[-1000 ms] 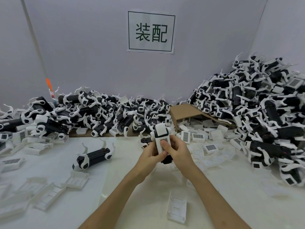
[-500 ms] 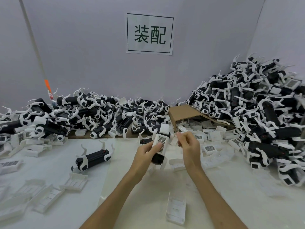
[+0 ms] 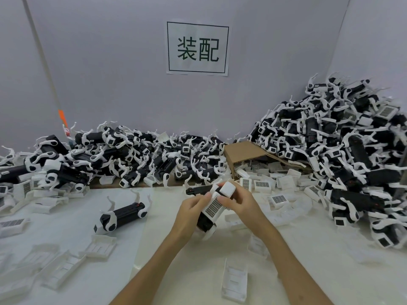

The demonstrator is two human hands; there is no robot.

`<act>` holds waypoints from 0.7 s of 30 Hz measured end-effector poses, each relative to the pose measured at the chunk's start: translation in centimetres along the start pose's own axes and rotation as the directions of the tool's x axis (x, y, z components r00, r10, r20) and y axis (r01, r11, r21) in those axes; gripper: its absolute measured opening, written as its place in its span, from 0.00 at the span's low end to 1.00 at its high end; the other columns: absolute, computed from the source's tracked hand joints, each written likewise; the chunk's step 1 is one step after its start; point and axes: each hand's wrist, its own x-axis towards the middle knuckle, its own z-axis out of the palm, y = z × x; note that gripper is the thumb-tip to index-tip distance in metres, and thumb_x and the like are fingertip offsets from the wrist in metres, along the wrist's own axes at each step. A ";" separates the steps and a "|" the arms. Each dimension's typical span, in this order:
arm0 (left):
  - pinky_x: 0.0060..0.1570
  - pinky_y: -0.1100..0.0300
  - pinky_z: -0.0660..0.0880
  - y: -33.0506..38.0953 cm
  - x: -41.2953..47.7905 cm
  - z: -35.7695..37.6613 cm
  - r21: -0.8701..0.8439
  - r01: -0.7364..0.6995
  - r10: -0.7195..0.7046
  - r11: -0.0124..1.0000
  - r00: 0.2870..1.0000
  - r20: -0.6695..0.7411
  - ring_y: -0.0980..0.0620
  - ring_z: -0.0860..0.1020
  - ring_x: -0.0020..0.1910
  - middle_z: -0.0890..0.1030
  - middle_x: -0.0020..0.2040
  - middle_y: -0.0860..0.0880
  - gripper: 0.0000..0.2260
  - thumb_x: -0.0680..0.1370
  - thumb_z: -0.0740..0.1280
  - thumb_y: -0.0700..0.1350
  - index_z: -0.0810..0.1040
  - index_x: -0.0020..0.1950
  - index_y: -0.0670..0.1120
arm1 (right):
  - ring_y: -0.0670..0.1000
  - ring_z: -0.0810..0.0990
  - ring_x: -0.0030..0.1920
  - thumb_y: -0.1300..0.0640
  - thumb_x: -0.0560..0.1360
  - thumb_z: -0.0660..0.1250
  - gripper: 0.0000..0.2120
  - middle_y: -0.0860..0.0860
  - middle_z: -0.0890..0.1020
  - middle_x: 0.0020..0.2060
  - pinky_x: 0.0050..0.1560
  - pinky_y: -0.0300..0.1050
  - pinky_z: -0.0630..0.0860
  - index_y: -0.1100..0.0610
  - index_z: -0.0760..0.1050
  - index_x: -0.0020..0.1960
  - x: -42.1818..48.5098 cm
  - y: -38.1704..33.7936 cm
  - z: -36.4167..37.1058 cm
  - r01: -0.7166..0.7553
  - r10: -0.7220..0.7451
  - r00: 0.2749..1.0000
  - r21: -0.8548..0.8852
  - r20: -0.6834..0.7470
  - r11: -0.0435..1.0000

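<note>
Above the middle of the white table, my left hand [image 3: 191, 213] grips a black-and-white toy robot dog [image 3: 212, 211] with its grilled white belly panel facing up. My right hand [image 3: 239, 202] holds the same toy from the right, fingers curled round its upper end, where a white block part [image 3: 228, 188] sits. The lower end of the toy's black body pokes out below both hands.
Another assembled dog [image 3: 122, 216] lies on the table to the left. Heaps of dogs fill the back [image 3: 136, 155] and the right side [image 3: 343, 155]. A cardboard box [image 3: 244, 150] spills white grilled panels [image 3: 262, 184]. Clear plastic trays lie at front left [image 3: 59, 267] and front centre [image 3: 234, 282].
My right hand came back from the right onto the toy with a white block at its top. The toy now tilts more to the right in my left hand.
</note>
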 end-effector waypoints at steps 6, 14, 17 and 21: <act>0.49 0.40 0.79 0.0 -0.1 0.1 0.087 -0.047 0.048 0.995 0.999 -0.001 0.35 0.82 0.45 0.83 0.44 0.41 0.19 0.72 0.70 0.59 0.84 0.49 0.44 | 0.57 0.80 0.54 0.57 0.79 0.70 0.11 0.56 0.82 0.52 0.56 0.55 0.78 0.54 0.77 0.61 0.1 0.2 0.2 0.014 -0.017 0.999 -0.075 -0.038 0.997; 0.39 0.53 0.74 0.0 0.0 0.2 0.086 -0.027 0.032 0.996 0.998 -0.049 0.50 0.79 0.37 0.82 0.36 0.48 0.17 0.74 0.71 0.58 0.86 0.44 0.44 | 0.42 0.75 0.36 0.55 0.82 0.63 0.07 0.50 0.78 0.40 0.36 0.33 0.71 0.52 0.77 0.59 0.1 0.2 0.4 -0.042 0.039 0.996 -0.033 -0.081 0.999; 0.36 0.59 0.72 0.2 0.1 0.0 0.021 0.014 -0.012 1.000 0.994 -0.105 0.51 0.77 0.34 0.81 0.34 0.48 0.17 0.78 0.68 0.56 0.86 0.40 0.46 | 0.42 0.75 0.32 0.56 0.82 0.63 0.09 0.46 0.81 0.37 0.31 0.33 0.69 0.50 0.78 0.60 0.1 -0.3 0.2 -0.049 0.055 0.995 0.072 -0.078 0.996; 0.38 0.53 0.76 0.3 0.5 -0.4 -0.139 0.102 -0.125 0.985 0.977 -0.174 0.46 0.81 0.32 0.85 0.37 0.42 0.21 0.82 0.62 0.54 0.86 0.40 0.43 | 0.48 0.79 0.33 0.50 0.74 0.63 0.14 0.49 0.85 0.41 0.29 0.38 0.66 0.42 0.80 0.58 0.0 -0.6 0.2 -0.077 0.079 0.996 0.068 -0.030 0.995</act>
